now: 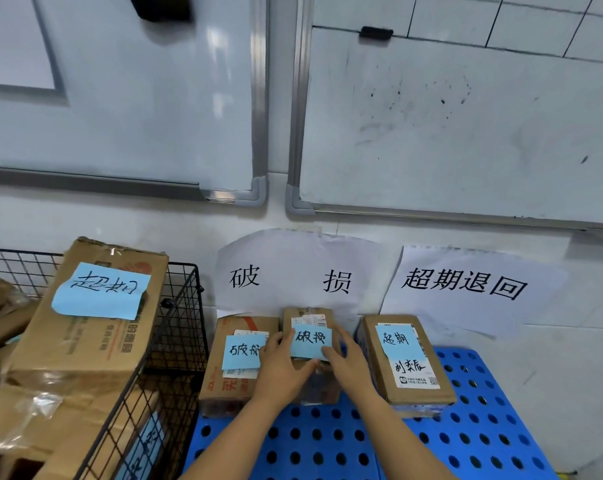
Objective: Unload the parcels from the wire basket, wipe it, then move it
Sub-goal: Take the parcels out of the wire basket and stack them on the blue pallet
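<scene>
**Both hands on the middle parcel**

Left hand [282, 370] and right hand [349, 362] reach forward, forearms angling inward, and grip the middle parcel [310, 336] from either side at the blue pallet's [327, 441] back edge. The wire basket [182, 327] sits off its left edge, with boxes [85, 341] inside.

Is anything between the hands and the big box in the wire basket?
Yes. The side wall of the wire basket stands between them; the big box pokes above its rim. The left hand and right hand hold a small parcel.
</scene>
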